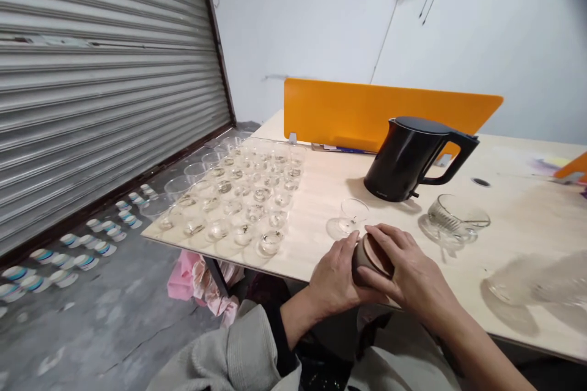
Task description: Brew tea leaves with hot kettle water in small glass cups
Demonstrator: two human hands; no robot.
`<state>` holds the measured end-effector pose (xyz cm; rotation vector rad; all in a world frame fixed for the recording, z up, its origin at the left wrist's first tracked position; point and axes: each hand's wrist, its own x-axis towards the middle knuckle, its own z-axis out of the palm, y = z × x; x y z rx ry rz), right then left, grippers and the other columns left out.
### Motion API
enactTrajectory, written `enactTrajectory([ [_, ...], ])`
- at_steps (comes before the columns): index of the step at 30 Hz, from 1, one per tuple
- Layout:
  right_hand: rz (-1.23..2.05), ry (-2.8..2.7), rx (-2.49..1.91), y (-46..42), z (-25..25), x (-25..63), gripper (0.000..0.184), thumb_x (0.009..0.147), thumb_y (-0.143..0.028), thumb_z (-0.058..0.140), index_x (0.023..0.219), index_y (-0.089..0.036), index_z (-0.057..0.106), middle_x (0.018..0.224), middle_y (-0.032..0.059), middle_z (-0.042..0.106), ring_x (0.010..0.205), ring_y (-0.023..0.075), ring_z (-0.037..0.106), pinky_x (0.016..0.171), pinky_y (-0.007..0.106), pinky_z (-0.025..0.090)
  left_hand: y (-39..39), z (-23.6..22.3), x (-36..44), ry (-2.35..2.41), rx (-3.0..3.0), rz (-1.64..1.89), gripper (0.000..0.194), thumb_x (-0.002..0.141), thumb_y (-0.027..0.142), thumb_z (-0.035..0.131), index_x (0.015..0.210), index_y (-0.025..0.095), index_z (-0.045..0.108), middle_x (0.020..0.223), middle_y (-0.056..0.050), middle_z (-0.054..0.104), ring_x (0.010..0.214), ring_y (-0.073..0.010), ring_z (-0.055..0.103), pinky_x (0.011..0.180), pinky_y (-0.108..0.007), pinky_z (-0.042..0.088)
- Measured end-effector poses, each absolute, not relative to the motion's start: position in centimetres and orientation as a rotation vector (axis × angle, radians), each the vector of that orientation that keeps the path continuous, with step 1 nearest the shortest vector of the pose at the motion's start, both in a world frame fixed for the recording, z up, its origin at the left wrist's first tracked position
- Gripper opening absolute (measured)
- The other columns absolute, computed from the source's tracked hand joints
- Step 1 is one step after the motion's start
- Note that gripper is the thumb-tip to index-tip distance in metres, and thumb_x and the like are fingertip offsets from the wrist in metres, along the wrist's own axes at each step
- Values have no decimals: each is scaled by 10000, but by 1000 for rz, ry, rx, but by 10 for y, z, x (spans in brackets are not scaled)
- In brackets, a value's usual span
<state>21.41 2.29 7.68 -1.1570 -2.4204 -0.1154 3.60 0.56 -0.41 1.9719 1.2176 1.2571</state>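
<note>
Both hands are on a small brown, rounded canister [376, 255] at the table's front edge. My left hand [334, 275] wraps round its left side and underside. My right hand [410, 266] grips its top and right side, fingers curled over the rim. Much of the canister is hidden by my fingers, so I cannot tell whether its lid is on or loose. Just beyond my hands stands a clear cup [354, 211] with a few dark bits at its bottom. To the right is a ribbed glass pitcher [458, 218].
Rows of clear cups [245, 189] with dark bits in them cover the table's left part. A black electric kettle [401, 162] stands before an orange divider [358, 110]. Stacked clear cups [545, 281] lie at the right. Several white-lidded tubs [87, 259] stand on the floor.
</note>
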Motion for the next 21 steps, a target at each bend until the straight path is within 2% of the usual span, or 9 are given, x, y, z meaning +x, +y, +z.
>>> enactTrajectory([
  [2,-146,-2375,-1161,25,85,228,678,916,-559,639,1531,-317,491,1407,137,597,1229,373,612,891,521,606,5,-3,31,1202,1951,1248,1216,586,552,965,1573,220,337,1492,-177,562,1368,-395,558,1135,-606,488],
  [3,-180,-2345,-1173,26,91,235,674,918,-571,630,1529,-319,495,1411,135,596,1238,379,611,907,522,596,5,-3,30,1191,1949,1260,1180,588,561,964,1554,222,379,1473,-174,580,1360,-386,566,1129,-595,498],
  [7,-357,-2180,-1246,40,130,253,687,902,-620,620,1513,-322,520,1411,129,605,1229,399,618,935,539,566,6,-3,28,1147,1970,1342,799,710,527,913,1374,220,592,1358,-139,666,1293,-333,618,1117,-522,525],
  [11,-432,-2091,-1295,76,166,239,693,890,-640,622,1479,-281,562,1409,139,607,1222,397,612,896,519,573,7,-6,29,1116,1988,1346,528,789,450,868,1214,194,688,1228,-124,725,1199,-310,664,1072,-480,556],
  [15,-362,-2137,-1317,135,170,205,678,894,-611,623,1470,-259,565,1422,152,593,1239,385,591,940,506,548,7,-7,29,1079,2009,1346,433,825,401,832,1175,178,710,1176,-132,741,1148,-312,677,1025,-482,576],
  [21,-275,-2251,-1420,216,138,162,660,906,-585,615,1450,-215,570,1401,178,592,1261,397,546,950,503,532,7,-6,29,1060,1866,1297,436,820,380,824,1203,203,714,1178,-116,733,1115,-307,679,933,-451,630],
])
